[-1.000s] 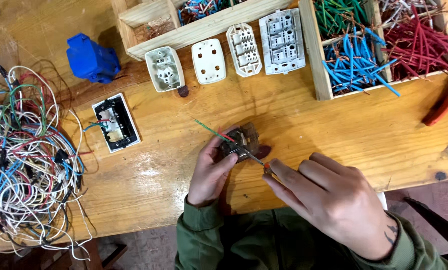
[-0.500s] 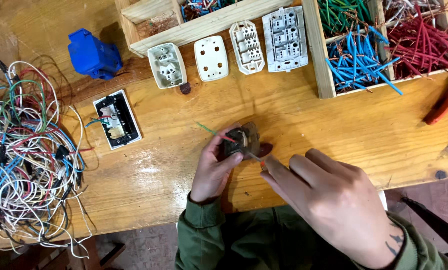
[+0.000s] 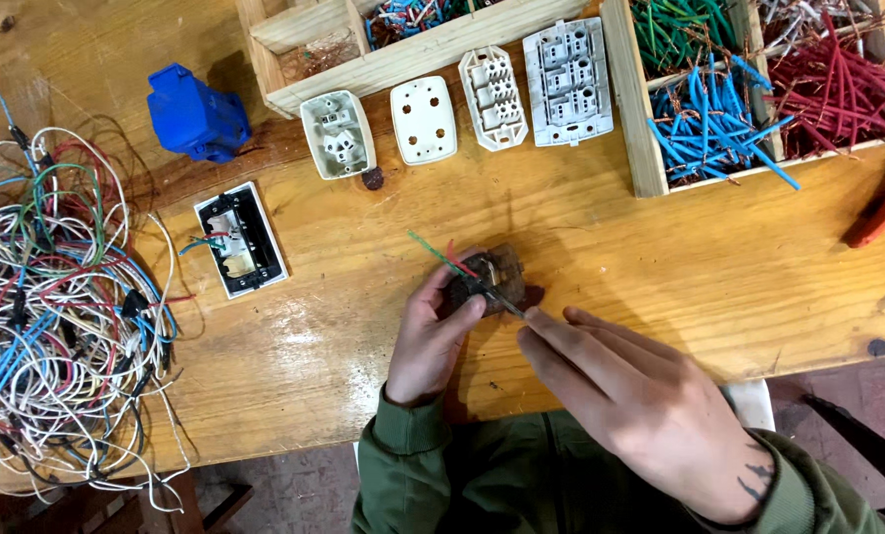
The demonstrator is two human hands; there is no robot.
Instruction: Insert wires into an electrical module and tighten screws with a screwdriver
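My left hand grips a small dark brown electrical socket block on the wooden bench, thumb and fingers pinching its near side. Short green and red wires stick out of the block toward the upper left. My right hand holds a thin screwdriver whose tip rests on the block. Both sleeves are olive green.
A tangle of coloured wires fills the left. A white switch with a black frame, a blue plug housing, several white socket parts, and wooden trays of blue, green and red wire pieces lie beyond. A red tool lies at right.
The view has shifted slightly. My hands stay on the brown block; the right hand has edged a little with the screwdriver, and the wires point a bit more leftward.
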